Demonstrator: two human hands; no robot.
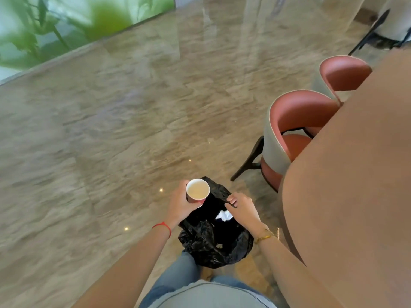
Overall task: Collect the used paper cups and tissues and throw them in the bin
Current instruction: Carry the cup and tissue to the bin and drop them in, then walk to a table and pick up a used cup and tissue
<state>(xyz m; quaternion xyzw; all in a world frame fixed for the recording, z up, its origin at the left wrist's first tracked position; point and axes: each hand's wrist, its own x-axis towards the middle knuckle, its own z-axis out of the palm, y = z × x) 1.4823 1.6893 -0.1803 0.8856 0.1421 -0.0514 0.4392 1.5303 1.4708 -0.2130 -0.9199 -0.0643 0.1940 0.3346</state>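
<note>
Your left hand (179, 204) wraps paper cup (197, 190), upright, above black bin bag (213, 243). Right hand (243, 208) pinches bag rim. Tissue (224, 215) inside. Surface (351, 174) just right; chair (289, 134) beyond.

Glossy marble floor (133, 130) under black bin bag (211, 247) and two chairs (295, 130) (table (355, 174) alongside)

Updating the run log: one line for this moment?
left hand: holds paper cup | right hand: pinches bin bag rim | tissue inside bag
</note>
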